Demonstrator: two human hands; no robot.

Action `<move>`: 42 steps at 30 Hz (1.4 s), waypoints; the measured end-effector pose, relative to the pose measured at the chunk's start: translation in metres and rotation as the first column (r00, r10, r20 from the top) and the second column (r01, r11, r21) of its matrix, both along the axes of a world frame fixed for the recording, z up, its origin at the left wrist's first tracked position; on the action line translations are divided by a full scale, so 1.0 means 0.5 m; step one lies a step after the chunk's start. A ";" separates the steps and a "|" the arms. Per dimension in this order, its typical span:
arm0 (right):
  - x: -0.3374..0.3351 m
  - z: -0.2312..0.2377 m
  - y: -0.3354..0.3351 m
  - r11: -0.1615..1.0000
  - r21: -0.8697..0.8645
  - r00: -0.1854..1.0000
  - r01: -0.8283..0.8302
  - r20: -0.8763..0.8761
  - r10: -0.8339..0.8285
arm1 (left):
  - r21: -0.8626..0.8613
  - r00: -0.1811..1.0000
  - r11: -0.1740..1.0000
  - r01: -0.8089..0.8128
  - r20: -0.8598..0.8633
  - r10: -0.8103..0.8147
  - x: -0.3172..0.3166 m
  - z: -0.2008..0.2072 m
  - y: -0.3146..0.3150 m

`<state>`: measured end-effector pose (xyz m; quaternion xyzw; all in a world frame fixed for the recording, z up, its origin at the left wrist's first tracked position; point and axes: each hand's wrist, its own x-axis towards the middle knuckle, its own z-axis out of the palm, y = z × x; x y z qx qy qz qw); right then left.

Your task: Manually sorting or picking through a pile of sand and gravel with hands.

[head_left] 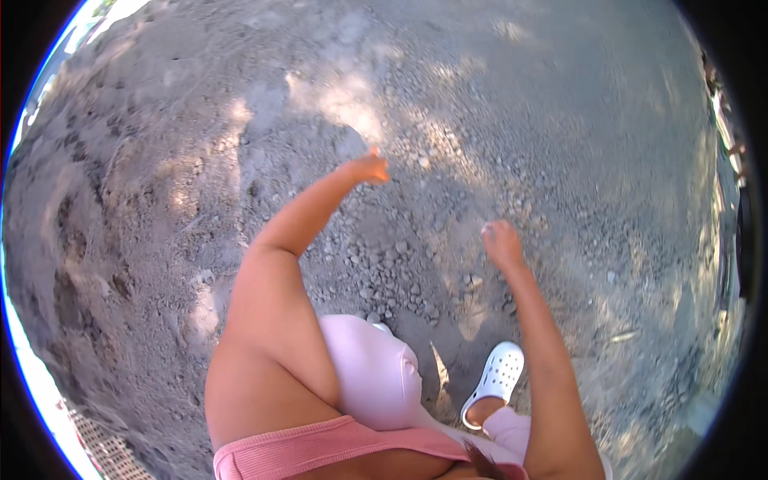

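Both my arms reach out over grey, stony ground. My left hand is held out above the dirt near the middle of the view, blurred, with its thumb side up. Whether its fingers are curled or apart is too smeared to tell, and nothing shows in it. Lower and to the right, my right hand has its fingers curled in. A small pale spot sits at its fingertips; whether this is a nail or a held thing I cannot make out. Below and between the hands lies a patch of loose pebbles.
My bent knee in pale pink trousers and a white clog on my foot are at the bottom. Rough, pitted soil spreads to the left. A woven, holed surface shows at the lower left rim.
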<state>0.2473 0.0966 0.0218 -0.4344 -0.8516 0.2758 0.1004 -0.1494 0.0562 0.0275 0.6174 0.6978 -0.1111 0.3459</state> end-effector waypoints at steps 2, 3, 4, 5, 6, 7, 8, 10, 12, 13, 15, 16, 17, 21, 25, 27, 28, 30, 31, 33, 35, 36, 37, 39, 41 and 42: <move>-0.037 -0.021 -0.081 0.999 0.028 0.999 -0.034 -0.019 0.034 | 0.021 0.997 0.999 -0.046 0.067 0.044 0.083 -0.007 -0.026; -0.151 0.029 -0.166 0.984 0.000 0.981 -0.180 -0.073 0.179 | -0.118 0.999 0.993 0.022 -0.043 -0.027 -0.009 -0.022 -0.111; -0.170 0.037 -0.213 0.975 -0.035 0.975 -0.221 -0.018 0.221 | -0.065 0.996 0.997 0.029 -0.076 -0.034 0.029 -0.032 -0.119; -0.173 0.025 -0.247 0.966 -0.009 0.966 -0.258 -0.016 0.258 | -0.011 0.993 0.998 0.054 -0.101 -0.055 0.080 -0.038 -0.122; -0.173 0.011 -0.281 0.954 0.012 0.954 -0.300 -0.019 0.300 | -0.005 0.992 0.998 0.067 -0.103 -0.068 0.109 -0.032 -0.124; -0.175 -0.001 -0.311 0.936 -0.029 0.936 -0.352 -0.011 0.352 | 0.095 0.993 0.990 0.103 -0.071 -0.097 0.126 -0.025 -0.130; -0.172 -0.007 -0.341 0.914 -0.073 0.916 -0.400 -0.006 0.400 | 0.191 0.990 0.972 0.137 -0.040 -0.132 0.137 -0.021 -0.141; -0.155 0.005 -0.404 0.866 -0.016 0.866 -0.500 -0.002 0.500 | 0.208 0.990 0.968 0.138 -0.006 -0.140 0.131 -0.025 -0.184; -0.133 0.015 -0.433 0.806 0.047 0.807 -0.590 0.024 0.590 | 0.236 0.988 0.962 0.138 0.034 -0.151 0.124 -0.014 -0.217; -0.114 0.014 -0.433 0.741 0.062 0.744 -0.668 0.069 0.665 | 0.179 0.985 0.971 0.159 0.034 -0.167 0.133 -0.003 -0.221; -0.083 0.016 -0.417 0.665 0.141 0.677 -0.733 0.069 0.732 | 0.134 0.981 0.974 0.185 0.031 -0.190 0.146 0.029 -0.225; -0.077 0.012 -0.404 0.667 0.146 0.680 -0.731 0.077 0.729 | 0.059 0.989 0.990 0.127 0.061 -0.131 0.150 0.046 -0.234; -0.073 0.001 -0.387 0.618 0.151 0.631 -0.772 0.065 0.773 | -0.018 0.994 0.997 0.072 0.088 -0.070 0.156 0.055 -0.239; -0.086 -0.005 -0.349 0.539 0.191 0.558 -0.820 0.056 0.828 | -0.035 0.999 0.999 0.008 0.037 -0.006 0.155 0.035 -0.276; -0.064 -0.035 -0.311 0.603 0.170 0.618 -0.779 0.048 0.785 | -0.072 0.999 0.997 0.026 0.041 -0.024 0.198 0.044 -0.200; -0.056 -0.035 -0.311 0.598 0.194 0.613 -0.777 0.020 0.790 | -0.105 0.999 0.994 0.035 -0.010 -0.036 0.209 0.067 -0.190; -0.055 -0.033 -0.315 0.599 0.188 0.612 -0.779 0.018 0.791 | -0.058 0.999 0.998 0.031 -0.011 -0.032 0.206 0.064 -0.191; -0.049 -0.028 -0.323 0.606 0.169 0.617 -0.777 0.015 0.787 | -0.023 0.999 1.000 -0.004 -0.034 0.003 0.213 0.072 -0.192; -0.049 -0.022 -0.323 0.598 0.167 0.608 -0.784 0.011 0.794 | -0.045 0.988 0.987 -0.157 -0.018 0.156 0.216 0.064 -0.201; -0.036 -0.035 -0.327 0.645 0.224 0.655 -0.730 -0.037 0.754 | 0.043 0.974 0.973 -0.228 0.020 0.228 0.212 -0.013 -0.227; -0.014 -0.050 -0.315 0.660 0.282 0.664 -0.696 -0.095 0.741 | 0.091 0.969 0.965 -0.244 0.055 0.240 0.243 -0.036 -0.225; -0.002 -0.055 -0.315 0.672 0.283 0.676 -0.684 -0.098 0.730 | 0.100 0.960 0.955 -0.278 0.064 0.273 0.271 -0.018 -0.228; 0.002 -0.051 -0.323 0.677 0.283 0.677 -0.679 -0.113 0.727 | 0.102 0.945 0.940 -0.325 0.063 0.320 0.285 -0.009 -0.238; 0.001 -0.038 -0.311 0.677 0.162 0.678 -0.718 -0.058 0.733 | 0.132 0.943 0.936 -0.325 0.112 0.312 0.294 -0.019 -0.245; -0.005 -0.035 -0.304 0.667 0.024 0.667 -0.745 -0.022 0.745 | 0.162 0.928 0.940 -0.300 0.278 0.248 0.300 -0.031 -0.262; -0.006 -0.051 -0.290 0.702 0.005 0.702 -0.712 0.002 0.712 | 0.143 0.930 0.949 -0.281 0.284 0.233 0.317 -0.034 -0.265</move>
